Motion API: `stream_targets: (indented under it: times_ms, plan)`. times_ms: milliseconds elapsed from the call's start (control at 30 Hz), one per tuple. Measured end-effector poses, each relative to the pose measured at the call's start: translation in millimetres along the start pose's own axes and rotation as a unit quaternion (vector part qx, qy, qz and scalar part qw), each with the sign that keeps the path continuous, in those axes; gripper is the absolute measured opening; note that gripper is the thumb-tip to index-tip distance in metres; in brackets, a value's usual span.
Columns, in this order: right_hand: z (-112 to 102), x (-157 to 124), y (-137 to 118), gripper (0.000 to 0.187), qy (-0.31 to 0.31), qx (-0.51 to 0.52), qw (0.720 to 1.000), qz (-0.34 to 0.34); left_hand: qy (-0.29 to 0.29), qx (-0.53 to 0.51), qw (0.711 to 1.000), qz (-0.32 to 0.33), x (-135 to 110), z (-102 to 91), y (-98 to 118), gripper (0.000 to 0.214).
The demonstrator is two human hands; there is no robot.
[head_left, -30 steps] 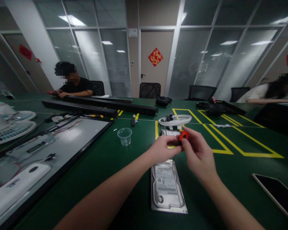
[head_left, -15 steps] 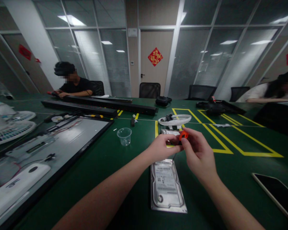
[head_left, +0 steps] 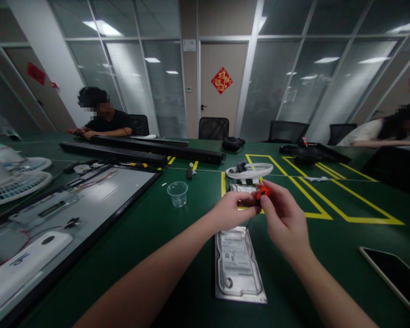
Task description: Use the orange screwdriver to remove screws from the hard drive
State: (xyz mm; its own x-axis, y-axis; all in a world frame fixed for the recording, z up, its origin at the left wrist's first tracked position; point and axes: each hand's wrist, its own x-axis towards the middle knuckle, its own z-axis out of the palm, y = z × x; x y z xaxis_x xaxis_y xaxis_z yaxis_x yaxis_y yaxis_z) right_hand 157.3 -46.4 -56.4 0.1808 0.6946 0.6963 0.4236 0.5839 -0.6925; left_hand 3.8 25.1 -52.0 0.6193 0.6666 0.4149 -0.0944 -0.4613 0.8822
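My left hand and my right hand meet above the table, both closed around a small orange-and-black tool. Fingers cover much of it. A thin dark shaft seems to show below them, like a screwdriver's, but its tip is hard to make out. Just beneath my hands lies a silver hard drive, label side up. Another silver drive is partly hidden behind my left fingers. A clear plastic cup stands left of my hands.
A flat panel with a white device takes up the left side, near white fans. A white fan grille lies beyond my hands; a phone is at right. Black bars lie farther back. Two people sit across the table.
The orange-and-black tool has turned slightly between my fingers, and my right thumb has shifted on it. My left hand stays almost in place.
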Motion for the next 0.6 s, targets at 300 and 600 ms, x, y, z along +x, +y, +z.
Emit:
stream_targets:
  times_ms: [300,600]
  plan:
    - [0,1,2,0.032,0.023,-0.041,0.999,-0.018,0.036,0.019,0.999,-0.014,0,3.0,-3,0.014]
    - [3,1,-2,0.032,0.014,-0.018,1.0,-0.01,0.023,0.02,1.0,-0.007,-1,2.9,2,0.009]
